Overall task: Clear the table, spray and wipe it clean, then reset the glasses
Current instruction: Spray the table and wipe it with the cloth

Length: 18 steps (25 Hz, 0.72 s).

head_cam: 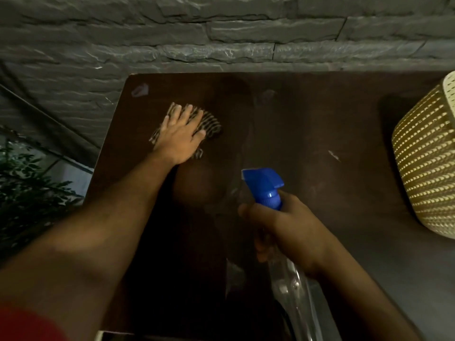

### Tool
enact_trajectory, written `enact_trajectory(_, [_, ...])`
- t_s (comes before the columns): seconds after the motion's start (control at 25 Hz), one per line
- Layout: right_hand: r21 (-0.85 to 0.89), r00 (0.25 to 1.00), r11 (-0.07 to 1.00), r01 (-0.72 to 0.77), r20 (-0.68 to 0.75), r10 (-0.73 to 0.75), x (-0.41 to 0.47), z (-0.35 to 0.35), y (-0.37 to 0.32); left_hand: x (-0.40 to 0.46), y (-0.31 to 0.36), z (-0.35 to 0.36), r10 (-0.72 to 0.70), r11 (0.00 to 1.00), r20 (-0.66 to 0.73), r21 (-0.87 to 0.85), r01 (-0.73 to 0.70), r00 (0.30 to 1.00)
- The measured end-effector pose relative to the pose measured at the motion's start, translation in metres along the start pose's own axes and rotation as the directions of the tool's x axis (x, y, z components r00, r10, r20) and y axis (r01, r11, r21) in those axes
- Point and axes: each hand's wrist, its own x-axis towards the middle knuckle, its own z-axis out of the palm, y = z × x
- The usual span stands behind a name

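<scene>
My left hand (181,135) lies flat, fingers spread, pressing a striped cloth (211,124) onto the far left part of the dark brown table (320,119). My right hand (285,232) is closed around the neck of a clear spray bottle with a blue trigger head (267,187), held above the table's near middle with the nozzle pointing to the far left. The bottle's clear body (295,286) runs down toward the lower edge of the view. No glasses are in view.
A cream woven basket (428,158) stands at the table's right edge. A grey stone wall (221,33) runs behind the table. A green plant (27,183) sits off the left side. A pale smudge (140,91) marks the far left corner.
</scene>
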Motion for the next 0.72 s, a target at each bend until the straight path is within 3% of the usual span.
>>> enact_trajectory(0.08, [0.015,1.000,1.000,0.009,0.001,-0.009,-0.004,0.000,0.004,-0.020,0.036,0.011,0.125,0.991,-0.006,0.047,-0.125,0.992])
enact_trajectory(0.2, [-0.010,0.999,1.000,0.017,0.046,-0.016,-0.017,-0.003,0.009,-0.116,0.040,0.035,0.516,0.854,0.026,0.059,-0.517,0.856])
enact_trajectory(0.28, [-0.032,0.997,0.999,0.026,0.074,-0.023,-0.031,-0.007,0.013,-0.144,0.011,0.035,0.496,0.866,0.041,0.051,-0.497,0.867])
enact_trajectory(0.4, [-0.057,0.997,0.997,0.053,0.052,-0.050,-0.042,-0.013,0.024,-0.096,-0.008,0.023,0.127,0.992,-0.014,0.011,-0.127,0.992])
enact_trajectory(0.48, [-0.044,0.997,0.997,0.058,0.051,-0.056,-0.046,-0.014,0.032,-0.060,0.017,0.016,-0.036,0.999,-0.044,-0.012,0.036,0.998])
enact_trajectory(0.56, [-0.033,0.997,0.998,0.052,0.058,-0.050,-0.053,-0.014,0.042,-0.069,0.050,0.024,0.044,0.999,-0.041,-0.002,-0.044,0.998])
enact_trajectory(0.72, [-0.044,0.992,0.999,0.021,0.125,-0.015,-0.077,-0.016,0.056,-0.181,0.046,0.044,0.392,0.920,0.016,0.003,-0.393,0.920])
